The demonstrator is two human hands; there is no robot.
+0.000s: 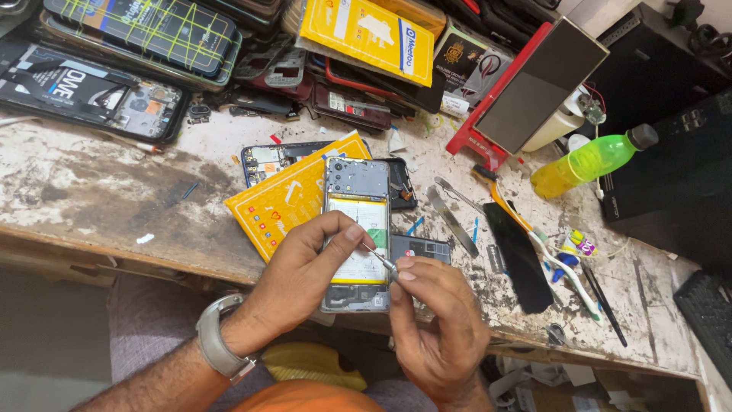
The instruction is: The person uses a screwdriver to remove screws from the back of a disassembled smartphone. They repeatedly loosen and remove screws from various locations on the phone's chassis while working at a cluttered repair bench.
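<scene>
Worn, paint-flecked white workbench (pixel 91 175), cluttered. Yellow flat printed packet (pixel 286 202), lying beneath the phone. Opened grey smartphone (pixel 357 229), back cover off, battery exposed, at the bench's near edge. Left hand (pixel 301 278), fingers grasping the phone's left side. Right hand (pixel 438 320), fingertips pinching a thin metal tool (pixel 379 258), tip on the battery.

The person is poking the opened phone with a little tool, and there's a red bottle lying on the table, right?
Not quite: the head view shows the bottle is bright green, not red. The rest holds: the right hand points a small tool at the opened phone, steadied by the left hand.
</scene>
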